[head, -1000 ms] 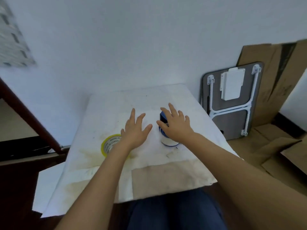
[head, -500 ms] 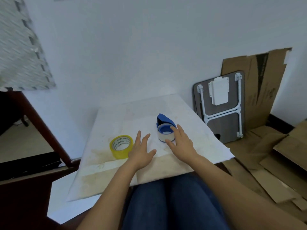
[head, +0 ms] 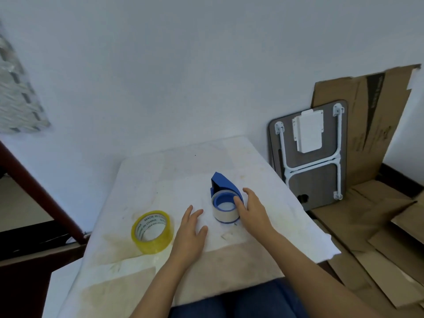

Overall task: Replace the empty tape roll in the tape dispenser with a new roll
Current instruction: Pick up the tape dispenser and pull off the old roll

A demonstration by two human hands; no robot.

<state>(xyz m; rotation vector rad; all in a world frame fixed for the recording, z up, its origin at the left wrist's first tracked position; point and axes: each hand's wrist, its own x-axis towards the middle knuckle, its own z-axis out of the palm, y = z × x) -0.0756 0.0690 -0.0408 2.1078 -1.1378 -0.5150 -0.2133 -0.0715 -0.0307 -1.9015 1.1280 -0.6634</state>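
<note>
- A blue tape dispenser (head: 226,195) sits near the middle of a stained white-covered table (head: 286,216), its pale, nearly spent roll (head: 223,213) on the hub.
- The right hand (head: 251,211) rests against the dispenser's right side, fingers loosely spread and touching the roll's rim (no firm clasp visible).
- The left hand (head: 191,232) lies flat just left of the dispenser, fingers apart, holding nothing.
- Farther left of the dispenser lies a full yellow roll (head: 152,231); its core reads "MADE IN CHINA".
</note>
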